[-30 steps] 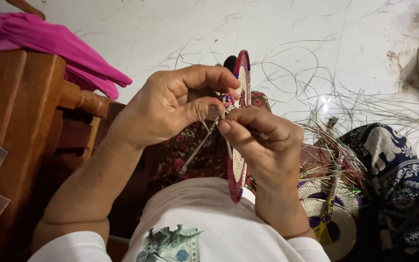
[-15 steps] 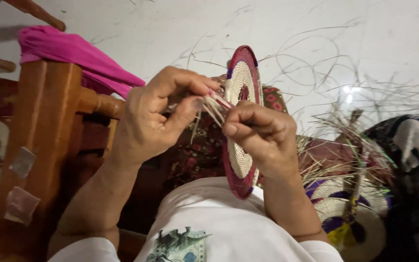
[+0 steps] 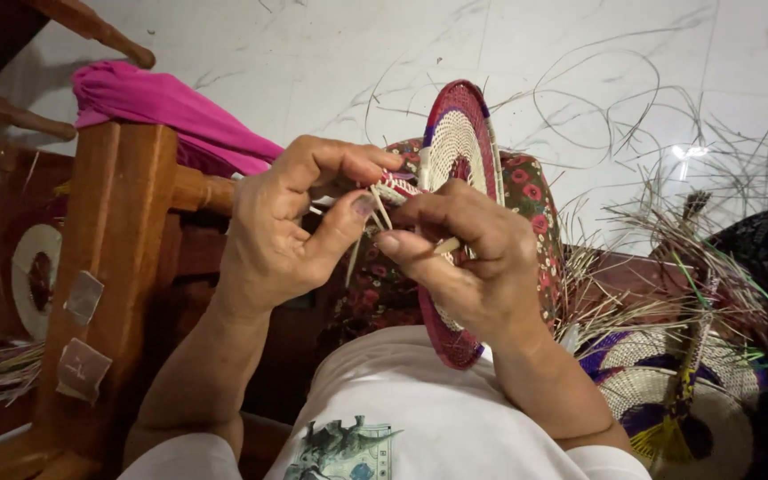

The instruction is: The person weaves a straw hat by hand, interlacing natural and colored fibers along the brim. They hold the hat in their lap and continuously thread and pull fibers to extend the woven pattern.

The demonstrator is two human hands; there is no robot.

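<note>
Both hands grip work — the left hand pinches pale straw strands, the right hand clasps the round woven disc; a finished woven piece lies nearby.

We see a round coiled disc of woven straw, matt and ribbed, cream with a maroon rim. Dry, stiff straw strands lie on our smooth, faintly glossy white tiled floor. Beside us is a varnished brown wooden chair frame, with soft magenta cloth draped over it.
</note>
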